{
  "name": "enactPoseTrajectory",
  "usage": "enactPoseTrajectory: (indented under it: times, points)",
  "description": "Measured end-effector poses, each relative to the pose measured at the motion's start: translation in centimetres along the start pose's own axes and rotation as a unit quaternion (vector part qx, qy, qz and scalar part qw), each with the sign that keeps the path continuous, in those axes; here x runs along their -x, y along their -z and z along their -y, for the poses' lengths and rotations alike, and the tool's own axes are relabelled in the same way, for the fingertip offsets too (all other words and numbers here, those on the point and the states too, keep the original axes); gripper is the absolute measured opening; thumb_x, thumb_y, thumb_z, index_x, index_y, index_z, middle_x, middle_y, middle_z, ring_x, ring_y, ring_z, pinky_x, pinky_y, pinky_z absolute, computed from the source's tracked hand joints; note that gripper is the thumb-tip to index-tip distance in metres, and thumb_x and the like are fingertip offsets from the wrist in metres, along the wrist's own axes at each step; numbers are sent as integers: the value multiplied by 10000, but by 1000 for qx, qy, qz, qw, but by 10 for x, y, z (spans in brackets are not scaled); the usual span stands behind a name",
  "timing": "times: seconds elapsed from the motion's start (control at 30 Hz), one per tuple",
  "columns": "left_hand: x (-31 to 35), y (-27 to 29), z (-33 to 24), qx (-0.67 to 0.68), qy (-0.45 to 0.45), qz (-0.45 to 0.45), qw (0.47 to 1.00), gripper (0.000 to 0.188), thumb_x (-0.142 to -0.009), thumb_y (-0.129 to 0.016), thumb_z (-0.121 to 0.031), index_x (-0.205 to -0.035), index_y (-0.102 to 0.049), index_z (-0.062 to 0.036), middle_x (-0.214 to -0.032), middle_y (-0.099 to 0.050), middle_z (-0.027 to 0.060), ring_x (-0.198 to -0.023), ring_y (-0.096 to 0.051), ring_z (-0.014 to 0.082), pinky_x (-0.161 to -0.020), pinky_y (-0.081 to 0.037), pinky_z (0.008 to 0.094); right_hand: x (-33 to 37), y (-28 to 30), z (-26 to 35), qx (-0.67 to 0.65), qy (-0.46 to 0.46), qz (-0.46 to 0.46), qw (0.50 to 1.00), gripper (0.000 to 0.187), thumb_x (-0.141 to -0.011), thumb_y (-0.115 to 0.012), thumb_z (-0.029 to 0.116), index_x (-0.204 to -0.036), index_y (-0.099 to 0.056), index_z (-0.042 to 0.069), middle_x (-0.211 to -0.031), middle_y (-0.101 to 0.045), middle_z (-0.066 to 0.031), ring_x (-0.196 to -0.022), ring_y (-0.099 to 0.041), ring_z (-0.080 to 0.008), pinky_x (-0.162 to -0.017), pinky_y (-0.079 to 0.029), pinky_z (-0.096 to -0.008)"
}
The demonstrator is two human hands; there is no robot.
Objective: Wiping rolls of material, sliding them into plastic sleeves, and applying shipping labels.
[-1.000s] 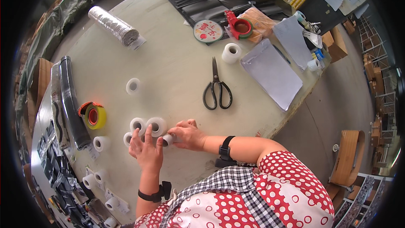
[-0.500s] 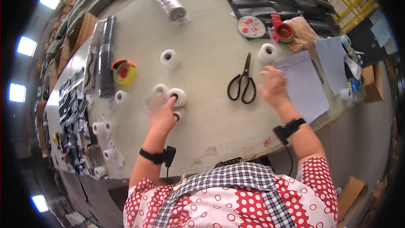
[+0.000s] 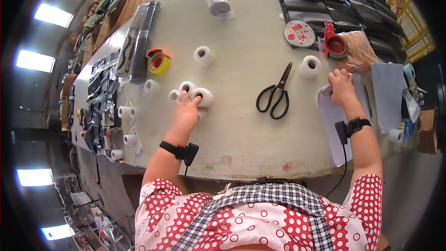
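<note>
My left hand (image 3: 185, 115) reaches over a cluster of small white film rolls (image 3: 204, 96). Its fingers are spread, with fingertips at the cores of two rolls; part of the cluster is hidden beneath the hand. On the right, my right hand (image 3: 343, 87) curls its fingers at the upper part of a stack of white paper sheets (image 3: 332, 128), whose edge bends up beside the hand. Another white roll (image 3: 310, 67) stands just beyond that hand. Between my hands lie black-handled scissors (image 3: 275, 96), blades pointing away from me.
A yellow tape roll in an orange dispenser (image 3: 159, 62) and a single white roll (image 3: 203, 56) stand farther back. Black film rolls (image 3: 145, 42) lie at left. Black plastic bags (image 3: 344, 4), a red tape dispenser (image 3: 335, 44) and a round printed disc (image 3: 299, 34) occupy the back right.
My right hand has come down onto the paper sheets and curled its fingers, bending their edge. My left hand stays at the roll cluster with its fingers more spread. The whole view has shifted.
</note>
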State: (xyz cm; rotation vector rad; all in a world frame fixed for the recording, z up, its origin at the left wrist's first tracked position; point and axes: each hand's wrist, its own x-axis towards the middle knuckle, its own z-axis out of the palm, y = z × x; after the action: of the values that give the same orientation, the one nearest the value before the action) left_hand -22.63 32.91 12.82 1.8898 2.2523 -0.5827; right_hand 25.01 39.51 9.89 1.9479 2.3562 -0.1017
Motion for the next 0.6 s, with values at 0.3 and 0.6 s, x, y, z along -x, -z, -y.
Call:
enactPoseTrajectory:
  times: [0.3, 0.6]
  points:
    - [-27, -19, 20, 99, -72, -10, 992, 527, -751, -608, -1, -1227, -526, -212, -1440, -293, 196, -1234, -397, 419, -997, -402, 441, 64, 33, 19, -133, 205, -106, 964, 223, -544, -603, -8, -714, -522, 111, -709, -554, -27, -784, -528, -266, -872, -344, -372]
    - [3, 11, 8, 86, -173, -60, 979, 530, -617, -617, 120, -1073, -603, -150, -1333, -394, 244, -1201, -447, 411, -966, -431, 404, 142, 87, 6, -141, 168, -136, 966, 187, -560, -643, 53, -656, -517, 152, -673, -485, 20, -784, -507, -188, -818, -326, -339]
